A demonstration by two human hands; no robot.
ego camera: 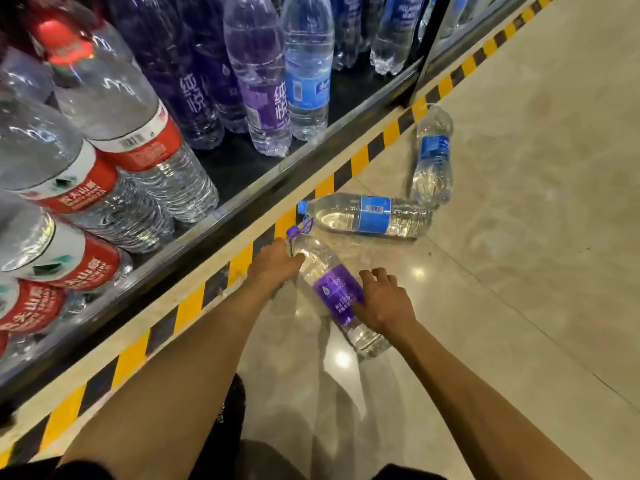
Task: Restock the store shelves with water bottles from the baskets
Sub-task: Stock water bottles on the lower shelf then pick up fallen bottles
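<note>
Closest in, the person's bare left forearm (166,382) and right forearm (471,393) reach forward and down toward the floor. The pale, glossy tiled floor (519,254) fills the right side. The dark bottom shelf (242,168) takes up the left, and a strip of yellow-and-black hazard tape (194,299) runs along the floor at its foot.

On the shelf, big red-label bottles (138,147) crowd the near end. Beyond them stand purple-label bottles (265,102), then a blue-label shelf bottle (307,88), with bare shelf in front of them.

Three bottles lie on their sides on the floor. The purple floor bottle (334,289) is nearest, its cap toward the tape. Just past its cap lies a blue-label bottle (374,214), and a second blue-label bottle (434,157) lies beyond that, base to base with it.

The left hand (273,261) is cupped against the purple floor bottle's shoulder, just below the cap. Its thumb is on the plastic and its fingers are curled under, out of sight. The right hand (384,299) grips the same bottle lower down, with the thumb on the purple label and bent fingers arched over the far side.
</note>
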